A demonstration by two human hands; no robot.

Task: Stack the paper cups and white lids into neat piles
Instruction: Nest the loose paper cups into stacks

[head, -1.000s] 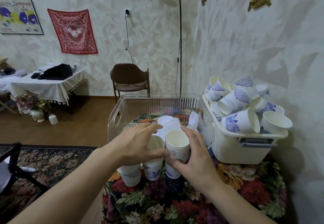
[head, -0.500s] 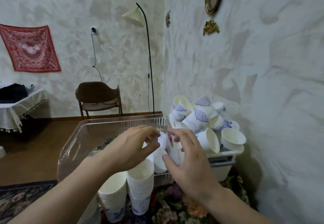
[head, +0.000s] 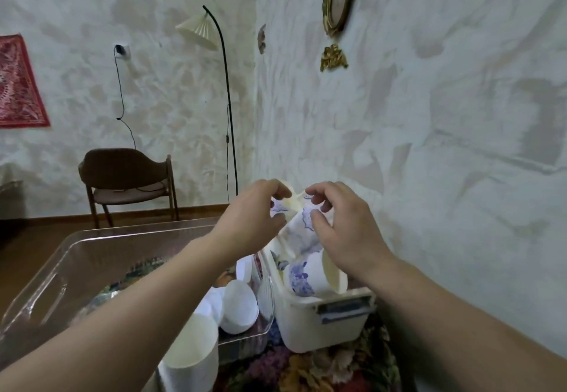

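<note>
Both over the white bin (head: 322, 327) at 1 o'clock. My left hand (head: 250, 218) and right hand (head: 343, 229), fingers curled, each pinch a blue-patterned paper cup (head: 302, 229) atop the heap.

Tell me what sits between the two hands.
Head view: loose blue-patterned paper cups heaped in the white bin lie between the left hand and right hand.

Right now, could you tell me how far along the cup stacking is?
Partly done: a cup stack stands by the clear tray. Both hands, left hand and right hand, reach among loose cups heaped in the white bin. Lids remain unstacked.
</note>
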